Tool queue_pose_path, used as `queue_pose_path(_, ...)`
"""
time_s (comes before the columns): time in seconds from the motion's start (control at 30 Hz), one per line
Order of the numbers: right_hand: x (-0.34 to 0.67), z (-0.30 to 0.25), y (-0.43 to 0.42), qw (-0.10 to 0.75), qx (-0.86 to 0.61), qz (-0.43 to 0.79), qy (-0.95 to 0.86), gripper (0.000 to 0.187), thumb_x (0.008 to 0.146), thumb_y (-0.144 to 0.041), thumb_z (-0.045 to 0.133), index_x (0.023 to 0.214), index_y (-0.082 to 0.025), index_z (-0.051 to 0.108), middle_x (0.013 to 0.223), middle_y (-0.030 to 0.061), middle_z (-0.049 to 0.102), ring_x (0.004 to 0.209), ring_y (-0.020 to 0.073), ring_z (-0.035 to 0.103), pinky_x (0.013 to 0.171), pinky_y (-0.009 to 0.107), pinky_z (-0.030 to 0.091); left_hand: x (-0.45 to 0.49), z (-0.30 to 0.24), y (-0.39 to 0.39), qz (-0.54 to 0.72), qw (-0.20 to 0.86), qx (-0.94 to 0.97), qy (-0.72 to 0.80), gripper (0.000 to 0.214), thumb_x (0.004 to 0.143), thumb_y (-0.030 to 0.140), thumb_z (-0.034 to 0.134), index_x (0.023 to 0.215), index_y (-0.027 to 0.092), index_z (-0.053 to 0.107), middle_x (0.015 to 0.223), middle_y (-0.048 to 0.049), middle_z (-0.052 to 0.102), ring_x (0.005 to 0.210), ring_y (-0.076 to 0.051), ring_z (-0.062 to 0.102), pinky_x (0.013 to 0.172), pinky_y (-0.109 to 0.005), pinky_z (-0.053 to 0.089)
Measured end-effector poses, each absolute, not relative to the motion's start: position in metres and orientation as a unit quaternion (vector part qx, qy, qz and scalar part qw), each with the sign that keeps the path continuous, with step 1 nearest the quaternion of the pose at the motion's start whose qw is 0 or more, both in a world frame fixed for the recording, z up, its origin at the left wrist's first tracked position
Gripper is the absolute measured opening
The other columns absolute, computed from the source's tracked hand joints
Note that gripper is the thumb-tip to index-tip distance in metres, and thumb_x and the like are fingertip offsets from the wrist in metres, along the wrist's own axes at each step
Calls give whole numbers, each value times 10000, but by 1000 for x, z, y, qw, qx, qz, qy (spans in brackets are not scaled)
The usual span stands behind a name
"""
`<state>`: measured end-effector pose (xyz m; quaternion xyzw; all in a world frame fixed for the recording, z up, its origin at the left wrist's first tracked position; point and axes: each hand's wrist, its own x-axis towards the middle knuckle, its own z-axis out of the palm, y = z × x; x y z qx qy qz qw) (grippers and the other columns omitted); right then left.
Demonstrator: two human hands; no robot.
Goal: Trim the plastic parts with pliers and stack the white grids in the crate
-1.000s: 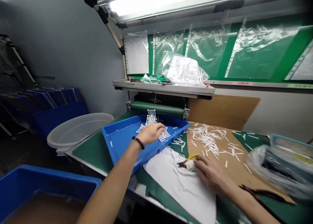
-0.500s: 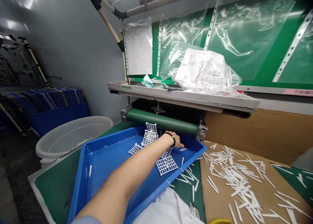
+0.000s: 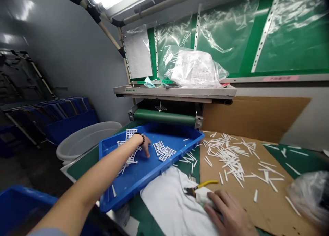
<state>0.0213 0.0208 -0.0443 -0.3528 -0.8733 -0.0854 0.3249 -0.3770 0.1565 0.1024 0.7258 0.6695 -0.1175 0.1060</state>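
Hanging over the floor of the blue tray (image 3: 151, 174), the person's left hand (image 3: 146, 145), a dark beaded bracelet (image 3: 141, 137) at its wrist, points its fingers down just beside a heap of white grid pieces (image 3: 130, 134); whether it grips one cannot be told, since the wrist and forearm hide part of the heap. Two more grids (image 3: 167, 154) lie together to the right of that hand, on the tray floor. Well apart, the right hand (image 3: 230, 212) has its fingers bent over the white cloth (image 3: 167, 201), near the pliers (image 3: 207, 183) with a yellow handle; its hold on them cannot be made out. Loose white sticks (image 3: 230, 157) lie scattered across the brown cardboard (image 3: 272, 205) beyond, and a green roller (image 3: 164, 116) stands behind the tray, below the shelf (image 3: 174, 92).
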Motion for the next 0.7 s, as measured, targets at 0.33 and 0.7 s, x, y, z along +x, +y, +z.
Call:
queue_pose_path(0.33, 19, -28, 25, 278, -376, -90, -879, 448, 989, -490, 284, 853, -228, 622, 802, 67, 584, 682, 231, 570, 586, 348, 457, -323, 100, 85, -4, 46, 788, 614, 352, 759, 476, 600, 1006, 230, 647, 1085, -74, 676, 1015, -259, 617, 850, -316, 466)
queue_pose_path(0.7, 81, 7, -9, 633, -483, 479, -370, 578, 763, -583, 669, 1176, -195, 555, 909, 45, 665, 840, 209, 626, 597, 234, 536, -308, 53, 98, -7, 45, 805, 591, 191, 800, 130, 489, 928, 186, 619, 1042, -104, 621, 910, -222, 626, 774, -291, 462)
